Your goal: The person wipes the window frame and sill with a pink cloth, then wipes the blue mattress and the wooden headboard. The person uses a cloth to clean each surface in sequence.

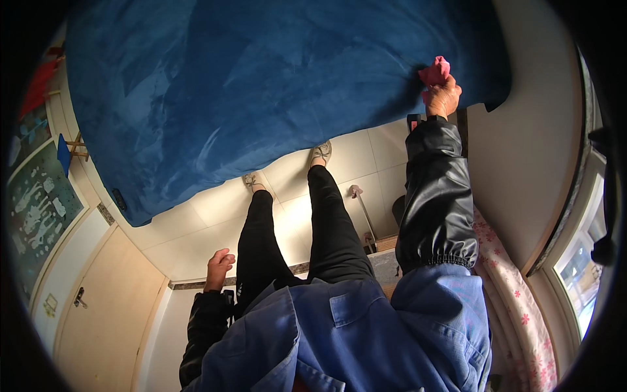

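My right hand is closed on a pink cloth, which bunches up beyond the fingers. Both are at the right part of a large blue cover with a soft, velvety look, and the cloth appears to rest against it. A dark shadow falls on the cover just left of the cloth. Down by my left thigh hangs my left hand, its fingers loosely bent and partly apart, with nothing seen in it. It is well away from the cover.
My feet stand on pale floor tiles at the cover's near edge. A long-handled tool lies right of my legs. Further right hangs a pink flowered curtain near a window. A wooden door is at the lower left.
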`<state>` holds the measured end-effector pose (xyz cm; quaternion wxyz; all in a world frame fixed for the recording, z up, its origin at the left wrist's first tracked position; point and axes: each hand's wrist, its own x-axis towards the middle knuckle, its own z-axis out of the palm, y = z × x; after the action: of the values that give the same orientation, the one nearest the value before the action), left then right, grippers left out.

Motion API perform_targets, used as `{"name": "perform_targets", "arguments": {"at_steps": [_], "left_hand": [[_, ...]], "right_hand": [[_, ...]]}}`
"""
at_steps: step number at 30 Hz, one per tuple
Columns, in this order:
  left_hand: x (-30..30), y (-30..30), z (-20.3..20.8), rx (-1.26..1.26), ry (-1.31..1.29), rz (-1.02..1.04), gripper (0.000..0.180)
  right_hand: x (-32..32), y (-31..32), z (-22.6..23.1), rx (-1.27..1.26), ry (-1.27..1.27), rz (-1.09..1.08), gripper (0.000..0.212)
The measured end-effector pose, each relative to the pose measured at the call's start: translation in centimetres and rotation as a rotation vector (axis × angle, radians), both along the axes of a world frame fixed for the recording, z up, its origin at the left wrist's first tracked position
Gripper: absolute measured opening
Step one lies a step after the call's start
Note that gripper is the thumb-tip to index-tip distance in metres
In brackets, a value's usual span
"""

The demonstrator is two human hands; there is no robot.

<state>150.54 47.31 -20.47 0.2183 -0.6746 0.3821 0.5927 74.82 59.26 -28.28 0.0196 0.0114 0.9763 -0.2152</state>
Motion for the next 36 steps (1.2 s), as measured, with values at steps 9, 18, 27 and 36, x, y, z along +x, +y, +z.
{"name": "perform_targets", "arguments": {"at_steps": [9, 18, 27, 36], "left_hand": [[-4.3, -1.2, -0.7, -0.003, 0.035, -0.037, 0.037], [-0.1, -0.7, -0.1, -0.031, -0.014, -0.007, 0.041], [2.0, -1.6, -1.5, 0.006, 0.135, 0.016, 0.038], [16.4, 0.9, -1.2, -0.022, 0.046, 0.187, 0.041]], "right_hand": [[13.9, 1.3, -4.3, -0.258, -0.314, 0.640, 0.042], [-4.6, 15.3, -2.3, -0.104, 0.062, -0.108, 0.042], [29.2, -9.5, 0.4, -0.577, -0.559, 0.691, 0.053], [56.6, -27.7, -5.5, -0.095, -0.355, 1.364, 0.033]]}}
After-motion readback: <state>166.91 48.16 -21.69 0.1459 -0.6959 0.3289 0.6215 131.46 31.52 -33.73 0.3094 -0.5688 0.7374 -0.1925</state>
